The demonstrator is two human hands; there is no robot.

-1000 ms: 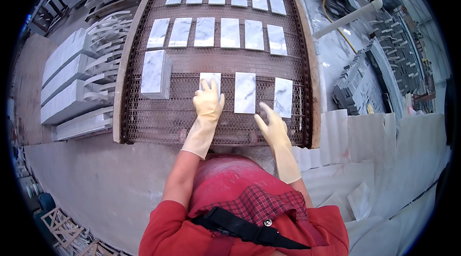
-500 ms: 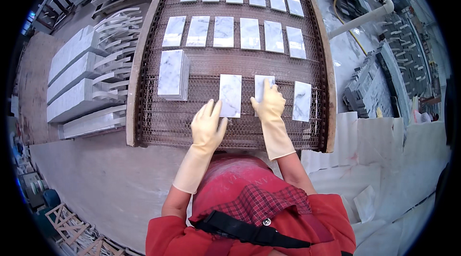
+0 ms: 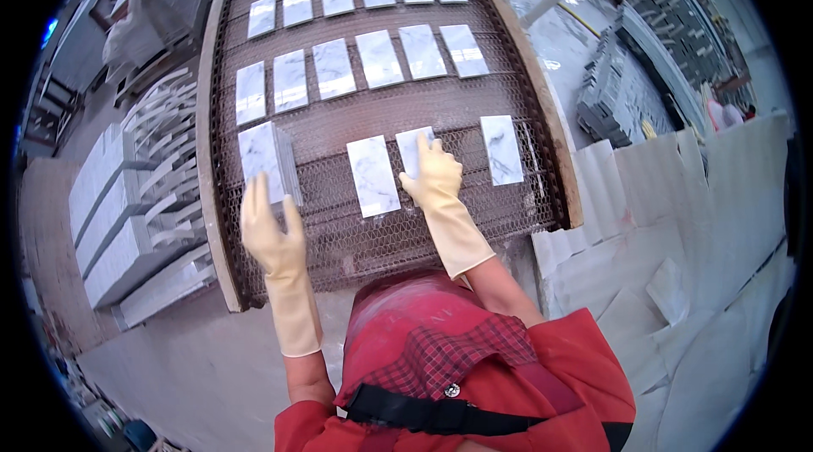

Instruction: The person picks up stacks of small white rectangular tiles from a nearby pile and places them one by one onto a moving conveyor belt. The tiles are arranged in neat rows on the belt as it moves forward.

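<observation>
Evidently both gloved hands are at the near row of marbled tiles on the mesh belt [image 3: 339, 240], with the tile stack [image 3: 257, 151] at its left end. The left hand [image 3: 273, 232] is at the stack's near edge, its fingertips overlapping the top tile; that grip is loose, thumb well away from the fingers, and nothing shows clasped in it. Blur hides whether it touches. To the right of the stack, past a loose tile [image 3: 373, 177], the right hand [image 3: 438, 174] lies over a second tile [image 3: 408, 147], its grip spread rather than closed, fingers on the face and thumb near the left edge. Farther right of the stack lies a third tile [image 3: 502, 150], well apart.

Sliding the covered tile toward the stack could chip both edges if it knocks its close neighbour, or catch a corner in the mesh. A careless push by the left hand could skew the stack's upper tiles, and an overlong reach beyond the stack might nudge the next row [image 3: 379, 59] askew.
</observation>
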